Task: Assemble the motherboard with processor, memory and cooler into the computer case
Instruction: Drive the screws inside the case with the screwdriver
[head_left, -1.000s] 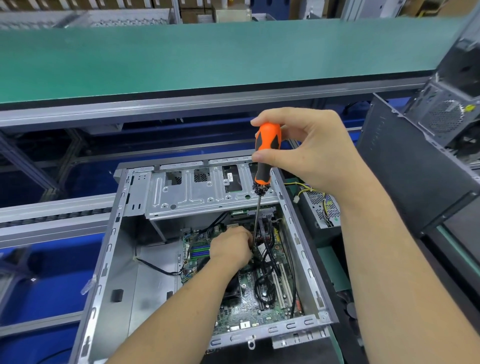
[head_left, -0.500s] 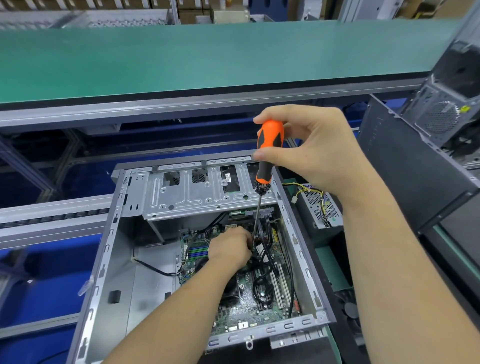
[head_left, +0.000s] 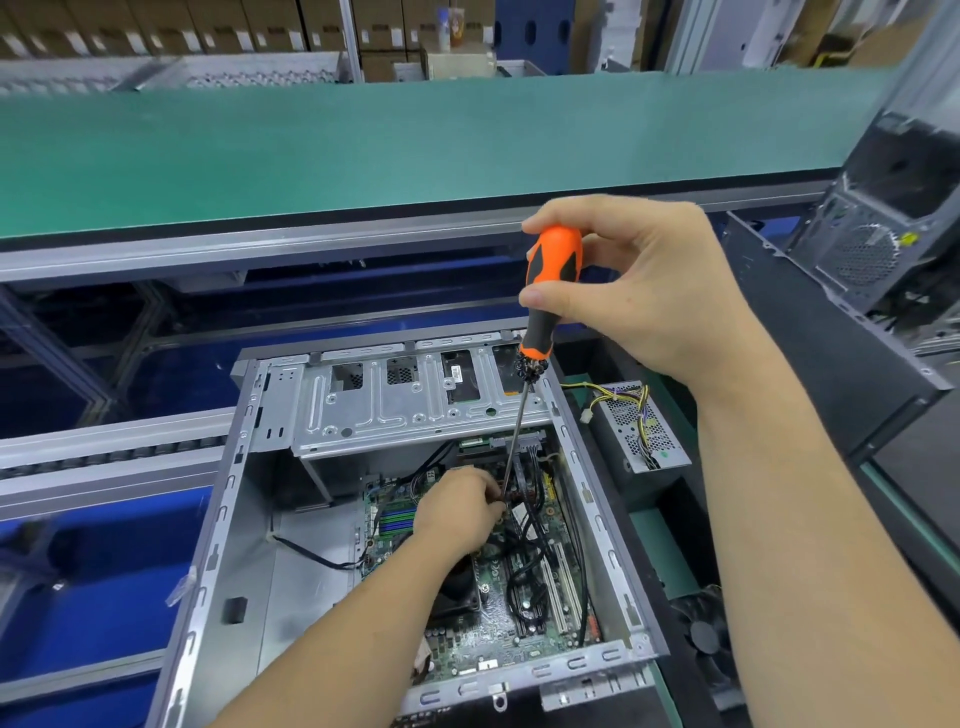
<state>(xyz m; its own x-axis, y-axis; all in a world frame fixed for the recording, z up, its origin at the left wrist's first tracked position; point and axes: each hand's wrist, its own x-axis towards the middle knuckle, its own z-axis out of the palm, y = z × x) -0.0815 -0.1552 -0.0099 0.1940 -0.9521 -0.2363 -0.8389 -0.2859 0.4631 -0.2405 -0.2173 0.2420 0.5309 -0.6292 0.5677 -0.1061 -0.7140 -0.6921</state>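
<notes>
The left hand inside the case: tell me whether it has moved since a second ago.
No. The left hand sits at the same spot on the motherboard, beside the screwdriver shaft, just below the drive cage.

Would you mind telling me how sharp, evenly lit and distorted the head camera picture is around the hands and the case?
Head view: wide-angle bending curves the green conveyor belt and stretches the right forearm; lighting is bright and even, with mild glare on the case's drive cage; the right hand and orange screwdriver are sharp; the far shelves are soft; the left hand hides the screwdriver tip.
</notes>
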